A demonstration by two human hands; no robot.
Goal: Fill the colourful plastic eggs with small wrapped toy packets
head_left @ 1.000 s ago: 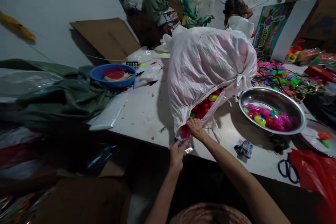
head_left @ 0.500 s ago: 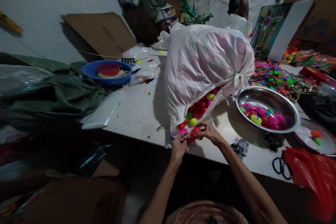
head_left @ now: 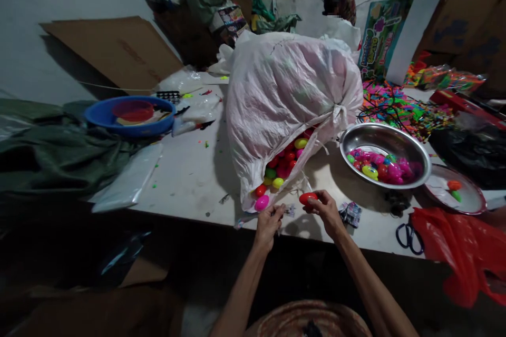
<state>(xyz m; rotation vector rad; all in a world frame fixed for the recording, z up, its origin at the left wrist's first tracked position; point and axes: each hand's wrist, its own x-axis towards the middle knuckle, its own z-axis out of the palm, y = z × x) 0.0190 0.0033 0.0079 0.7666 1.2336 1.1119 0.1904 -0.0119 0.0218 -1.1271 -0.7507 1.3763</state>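
Note:
A red plastic egg (head_left: 308, 199) sits in the fingertips of my right hand (head_left: 327, 212), raised over the table's front edge. My left hand (head_left: 269, 225) pinches a small printed slip (head_left: 290, 211), its print too small to read. Just beyond my left hand, a pink plastic egg (head_left: 261, 202) lies at the mouth of a big white woven sack (head_left: 288, 84). Red, yellow and green eggs show through the sack's opening, with a yellow egg (head_left: 278, 183) near the front. A stack of small printed slips (head_left: 351, 214) rests right of my right hand.
A steel bowl (head_left: 385, 131) with colourful eggs stands at the right, beside a plate (head_left: 435, 195) holding two pieces. Scissors (head_left: 410, 238) and a red plastic bag (head_left: 454, 253) lie at the front edge. A blue basin (head_left: 130, 126) is left; a person (head_left: 342, 29) sits behind.
My right hand has moved right with the red egg, away from my left hand. The pink egg is now uncovered at the sack's mouth. The view has turned right.

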